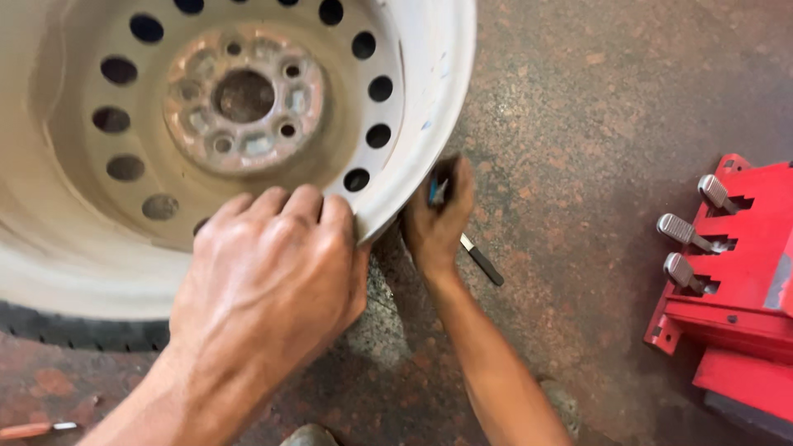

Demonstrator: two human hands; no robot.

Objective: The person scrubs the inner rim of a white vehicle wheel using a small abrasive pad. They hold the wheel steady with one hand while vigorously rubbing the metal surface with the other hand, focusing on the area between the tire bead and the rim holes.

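Rim point(413, 99) edge hides left hand point(264, 272) fingertips gripping it; right hand point(435, 219) clutches a blurred tool point(479, 263).

**Both hands low and close together**

The left hand point(268, 272) lies knuckles up, fingers curled forward and pressed together, its forearm running down to the lower left. The right hand point(436, 216) sits just beside it, fingers closed in a tight grip, wrist bent, its bare forearm slanting down toward the lower right.
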